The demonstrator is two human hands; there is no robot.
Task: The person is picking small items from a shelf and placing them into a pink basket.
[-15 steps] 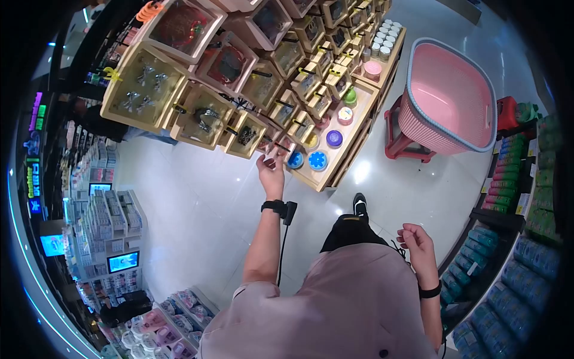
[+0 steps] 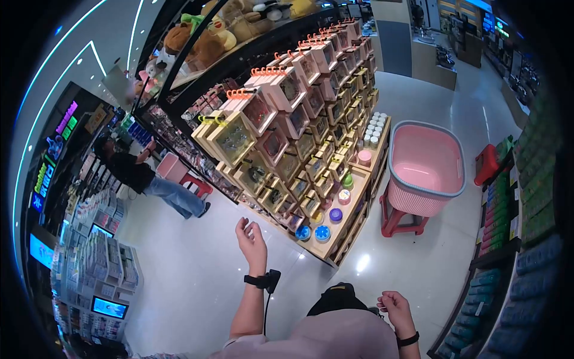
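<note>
My left hand (image 2: 252,244) is raised in front of the shelf unit, palm up with the fingers loosely curled and apart, and nothing in it. Beyond it hang framed boxes (image 2: 239,143) of small accessories. The wooden ledge below them bears a blue-lidded jar (image 2: 322,233) and a purple-lidded jar (image 2: 336,215). Low on the right, near my waist, my right hand (image 2: 396,308) has half-bent fingers and holds nothing that I can see.
A pink basket (image 2: 426,161) stands on a red stool (image 2: 402,218) to the right. At left, a person (image 2: 128,173) faces another display. Bottle shelves (image 2: 478,293) line the right edge, plush toys (image 2: 224,36) the top.
The view has tilted up, showing more of the shelves and the person at left. My left hand has come away from the small hanging boxes by the ledge.
</note>
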